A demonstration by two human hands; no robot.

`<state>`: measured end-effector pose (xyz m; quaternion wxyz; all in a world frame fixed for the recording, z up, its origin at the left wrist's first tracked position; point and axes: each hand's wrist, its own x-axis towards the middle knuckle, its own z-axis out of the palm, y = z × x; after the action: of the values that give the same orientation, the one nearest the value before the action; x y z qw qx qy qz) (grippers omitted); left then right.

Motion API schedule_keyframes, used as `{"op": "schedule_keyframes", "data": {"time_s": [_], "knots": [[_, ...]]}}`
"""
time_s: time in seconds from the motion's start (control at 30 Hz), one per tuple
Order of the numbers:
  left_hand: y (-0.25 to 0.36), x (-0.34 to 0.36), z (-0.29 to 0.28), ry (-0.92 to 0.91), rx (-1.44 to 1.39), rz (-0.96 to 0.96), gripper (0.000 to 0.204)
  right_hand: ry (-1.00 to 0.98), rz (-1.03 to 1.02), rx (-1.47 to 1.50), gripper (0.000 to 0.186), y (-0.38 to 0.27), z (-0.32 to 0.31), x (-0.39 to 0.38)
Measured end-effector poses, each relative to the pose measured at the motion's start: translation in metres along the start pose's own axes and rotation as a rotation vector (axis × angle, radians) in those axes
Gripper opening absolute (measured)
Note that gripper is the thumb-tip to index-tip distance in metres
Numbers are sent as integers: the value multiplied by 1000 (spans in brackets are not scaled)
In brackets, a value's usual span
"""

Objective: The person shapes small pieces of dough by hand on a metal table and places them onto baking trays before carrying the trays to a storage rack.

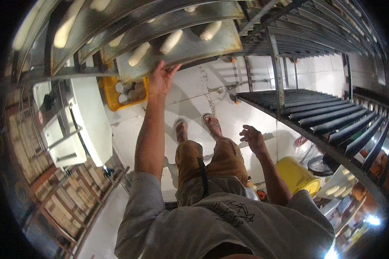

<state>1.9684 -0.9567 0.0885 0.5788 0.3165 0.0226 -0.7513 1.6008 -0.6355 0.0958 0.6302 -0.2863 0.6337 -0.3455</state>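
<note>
My left hand (161,82) reaches forward to the near edge of a metal baking tray (194,51). Its fingers are spread and touch that edge; I see no closed grip. Pale, long dough pieces (171,42) lie apart on this tray, which sits in a rack at the upper left. More trays with similar dough are stacked above it. My right hand (253,140) hangs in the air beside my right leg, fingers apart and a little bent, holding nothing.
A dark metal rack (324,114) with many slats stands on the right. A yellow crate (112,93) with round pale items is under the left rack. White equipment (90,121) stands at left, a yellow bucket (296,175) at right. Tiled floor (186,101) lies around my feet.
</note>
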Motion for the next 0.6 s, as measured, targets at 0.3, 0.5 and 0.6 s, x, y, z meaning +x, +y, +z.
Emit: {"op": "schedule_keyframes", "data": {"time_s": [0.3,0.5,0.6], "knots": [[32,88,47,-75,231,44,44,307,238,42,47,60,50,-92],[60,149,44,-301,258,147,52,335,314,3,45,97,116,-123],[76,175,37,-302,510,214,53,317,301,-77,44,102,137,-132]]}}
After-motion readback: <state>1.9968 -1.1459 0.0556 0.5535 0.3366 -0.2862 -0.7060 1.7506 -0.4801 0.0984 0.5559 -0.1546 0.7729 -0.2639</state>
